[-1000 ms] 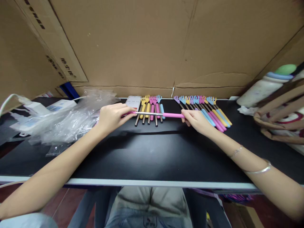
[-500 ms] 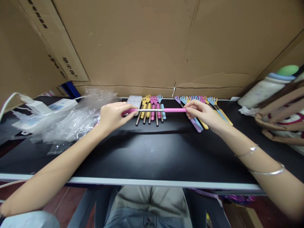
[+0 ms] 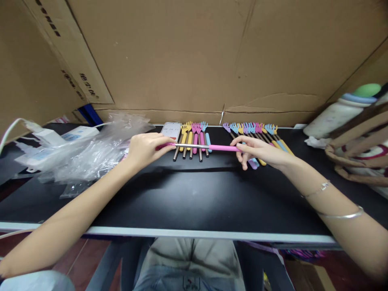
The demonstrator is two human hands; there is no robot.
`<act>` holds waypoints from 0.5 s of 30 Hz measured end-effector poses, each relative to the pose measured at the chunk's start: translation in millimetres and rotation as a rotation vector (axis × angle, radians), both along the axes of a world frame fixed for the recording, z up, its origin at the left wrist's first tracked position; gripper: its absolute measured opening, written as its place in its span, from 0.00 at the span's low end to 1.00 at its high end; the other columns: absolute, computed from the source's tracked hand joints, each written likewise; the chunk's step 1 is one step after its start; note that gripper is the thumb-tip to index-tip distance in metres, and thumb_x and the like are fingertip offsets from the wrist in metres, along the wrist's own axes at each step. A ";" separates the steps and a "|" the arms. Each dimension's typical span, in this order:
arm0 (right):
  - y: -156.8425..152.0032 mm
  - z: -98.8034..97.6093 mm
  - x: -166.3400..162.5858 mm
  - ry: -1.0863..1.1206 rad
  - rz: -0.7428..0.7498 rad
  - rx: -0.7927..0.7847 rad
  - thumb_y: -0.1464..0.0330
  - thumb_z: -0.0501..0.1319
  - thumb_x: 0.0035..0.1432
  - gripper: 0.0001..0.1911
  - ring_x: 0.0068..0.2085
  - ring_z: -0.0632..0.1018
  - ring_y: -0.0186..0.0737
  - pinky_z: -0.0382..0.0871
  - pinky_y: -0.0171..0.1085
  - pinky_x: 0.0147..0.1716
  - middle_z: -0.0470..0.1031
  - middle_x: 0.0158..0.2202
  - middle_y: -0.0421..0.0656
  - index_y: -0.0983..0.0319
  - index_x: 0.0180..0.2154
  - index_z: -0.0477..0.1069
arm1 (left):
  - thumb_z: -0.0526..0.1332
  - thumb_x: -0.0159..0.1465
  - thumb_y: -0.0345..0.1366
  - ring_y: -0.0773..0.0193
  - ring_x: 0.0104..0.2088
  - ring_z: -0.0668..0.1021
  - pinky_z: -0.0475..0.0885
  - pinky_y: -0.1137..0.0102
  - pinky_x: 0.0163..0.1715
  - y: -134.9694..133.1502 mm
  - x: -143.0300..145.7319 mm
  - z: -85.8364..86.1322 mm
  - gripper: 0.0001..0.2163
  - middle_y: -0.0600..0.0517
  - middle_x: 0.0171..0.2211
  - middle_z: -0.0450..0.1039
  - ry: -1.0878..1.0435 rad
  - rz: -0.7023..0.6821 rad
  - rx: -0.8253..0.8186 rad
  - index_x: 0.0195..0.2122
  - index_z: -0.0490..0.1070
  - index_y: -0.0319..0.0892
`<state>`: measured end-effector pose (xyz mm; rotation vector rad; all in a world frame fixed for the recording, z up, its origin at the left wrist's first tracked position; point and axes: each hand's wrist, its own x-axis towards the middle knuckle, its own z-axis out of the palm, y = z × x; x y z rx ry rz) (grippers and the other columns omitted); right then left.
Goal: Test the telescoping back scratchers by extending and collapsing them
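A pink back scratcher point(image 3: 222, 148) with a metal shaft is held level above the black table. My left hand point(image 3: 145, 146) is closed around its pink claw end, which the fingers mostly hide. My right hand point(image 3: 254, 149) pinches the tip of the pink handle between thumb and forefinger, the other fingers hanging below. Behind the shaft lies a group of yellow, pink and blue back scratchers point(image 3: 189, 141). Under and beyond my right hand is a second group of back scratchers point(image 3: 251, 127) in purple, blue, yellow and pink, with their claws toward the cardboard.
A phone point(image 3: 171, 129) showing a timer lies behind my left hand. Clear plastic bags point(image 3: 87, 157) and a white power strip point(image 3: 72, 135) are at the left. On the right stand a leaning bottle point(image 3: 336, 113) and a brown bag point(image 3: 342, 161). Cardboard point(image 3: 194, 60) walls the back.
The handle end of the back scratcher has dipped slightly toward me. My right hand has moved down a little, and its lower fingers have spread downward.
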<state>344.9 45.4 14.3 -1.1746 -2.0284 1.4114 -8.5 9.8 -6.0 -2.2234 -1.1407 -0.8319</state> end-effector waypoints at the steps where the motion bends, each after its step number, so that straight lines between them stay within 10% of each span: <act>1: -0.4 -0.3 0.1 0.005 -0.006 -0.008 0.53 0.56 0.59 0.19 0.22 0.76 0.34 0.62 0.30 0.17 0.71 0.26 0.38 0.60 0.43 0.60 | 0.58 0.65 0.44 0.68 0.28 0.77 0.59 0.72 0.23 -0.6 0.5 -0.3 0.10 0.56 0.28 0.77 0.001 -0.002 -0.001 0.35 0.77 0.48; 15: 0.4 4.2 -1.5 0.024 -0.140 0.101 0.53 0.64 0.51 0.23 0.25 0.74 0.32 0.68 0.32 0.26 0.72 0.27 0.39 0.60 0.44 0.64 | 0.59 0.64 0.44 0.69 0.27 0.77 0.59 0.74 0.22 -1.9 4.7 -0.4 0.10 0.57 0.29 0.78 -0.054 0.002 -0.047 0.35 0.78 0.48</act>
